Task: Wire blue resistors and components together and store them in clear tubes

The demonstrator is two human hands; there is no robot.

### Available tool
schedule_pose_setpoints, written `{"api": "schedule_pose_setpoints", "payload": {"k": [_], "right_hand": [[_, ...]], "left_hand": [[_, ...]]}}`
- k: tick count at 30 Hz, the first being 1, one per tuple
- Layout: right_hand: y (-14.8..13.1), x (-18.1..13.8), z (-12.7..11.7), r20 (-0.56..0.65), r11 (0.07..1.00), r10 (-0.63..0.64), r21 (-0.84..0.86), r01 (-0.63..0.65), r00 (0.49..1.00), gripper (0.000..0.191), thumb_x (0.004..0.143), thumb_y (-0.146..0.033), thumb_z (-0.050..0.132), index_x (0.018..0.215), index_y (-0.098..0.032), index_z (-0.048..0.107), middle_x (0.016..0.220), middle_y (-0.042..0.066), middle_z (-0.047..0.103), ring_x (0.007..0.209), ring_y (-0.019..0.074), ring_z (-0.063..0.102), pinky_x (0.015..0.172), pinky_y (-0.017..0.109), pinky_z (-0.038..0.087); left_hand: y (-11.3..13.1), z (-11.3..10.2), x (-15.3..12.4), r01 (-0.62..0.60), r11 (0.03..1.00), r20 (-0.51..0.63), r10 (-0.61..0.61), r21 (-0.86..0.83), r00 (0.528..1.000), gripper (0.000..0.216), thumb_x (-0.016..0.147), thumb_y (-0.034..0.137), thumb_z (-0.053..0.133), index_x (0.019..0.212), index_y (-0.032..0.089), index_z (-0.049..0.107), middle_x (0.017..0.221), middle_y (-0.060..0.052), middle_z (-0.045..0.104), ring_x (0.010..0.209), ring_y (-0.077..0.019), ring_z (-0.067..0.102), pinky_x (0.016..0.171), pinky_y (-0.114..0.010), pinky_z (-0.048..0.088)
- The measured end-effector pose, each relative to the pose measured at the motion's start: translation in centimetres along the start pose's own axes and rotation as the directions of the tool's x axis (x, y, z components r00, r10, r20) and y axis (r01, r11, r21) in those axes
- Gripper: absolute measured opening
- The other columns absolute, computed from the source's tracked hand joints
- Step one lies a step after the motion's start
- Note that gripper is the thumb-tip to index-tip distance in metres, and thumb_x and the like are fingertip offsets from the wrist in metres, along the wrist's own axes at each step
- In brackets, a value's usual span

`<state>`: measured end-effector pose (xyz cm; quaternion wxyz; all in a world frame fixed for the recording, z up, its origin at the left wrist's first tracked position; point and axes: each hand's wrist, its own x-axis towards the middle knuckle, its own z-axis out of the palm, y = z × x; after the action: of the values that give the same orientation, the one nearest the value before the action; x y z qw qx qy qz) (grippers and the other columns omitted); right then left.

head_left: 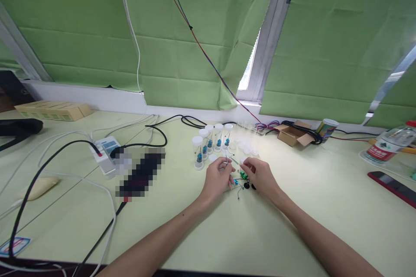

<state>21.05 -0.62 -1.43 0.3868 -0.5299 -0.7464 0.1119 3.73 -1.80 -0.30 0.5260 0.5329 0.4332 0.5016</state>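
My left hand point(218, 177) and my right hand point(260, 174) meet over the pale green table point(292, 225), fingers pinched. Between them they grip a small thin-legged electronic part, too small to name. Just below lie loose green and blue components point(242, 177) with wire legs. Behind the hands stand several clear plastic vials point(208, 145) with white caps, upright, each with a blue part inside. Loose white caps point(247, 149) lie to their right.
A white power strip point(105, 153) with black and white cables sits at left. A small open cardboard box point(294, 135), a can point(326, 129), a plastic bottle point(388, 142) and a red-edged phone point(391, 187) are at right. Green blinds hang behind.
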Motion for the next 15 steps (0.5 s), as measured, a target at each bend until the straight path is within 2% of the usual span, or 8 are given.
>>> {"api": "schedule_pose_setpoints", "payload": {"k": [9,15], "right_hand": [[0.48,0.02,0.1,0.059,0.999,-0.021,-0.024,0.022,0.998,0.016,0.086,-0.023,0.052,0.076,-0.021,0.065,0.071,0.002,0.062,0.058,0.0156,0.052,0.06,0.028,0.044],[0.36,0.09,-0.01,0.051,0.999,-0.023,-0.027,0.024,0.998,0.016,0.086,-0.023,0.052,0.075,-0.02,0.064,0.07,0.002,0.063,0.058,0.0158,0.053,0.059,0.029,0.045]], "left_hand": [[-0.4,-0.02,0.01,0.0,1.0,0.012,0.0,0.007,1.0,0.023,0.084,0.042,0.056,0.086,0.02,0.051,0.081,-0.003,0.066,0.047,-0.0101,0.058,0.04,-0.021,0.043],[-0.43,-0.03,0.06,0.013,1.0,0.015,-0.012,-0.003,1.0,0.026,0.083,0.045,0.057,0.086,0.02,0.051,0.081,-0.003,0.068,0.046,-0.0101,0.057,0.04,-0.022,0.043]]}}
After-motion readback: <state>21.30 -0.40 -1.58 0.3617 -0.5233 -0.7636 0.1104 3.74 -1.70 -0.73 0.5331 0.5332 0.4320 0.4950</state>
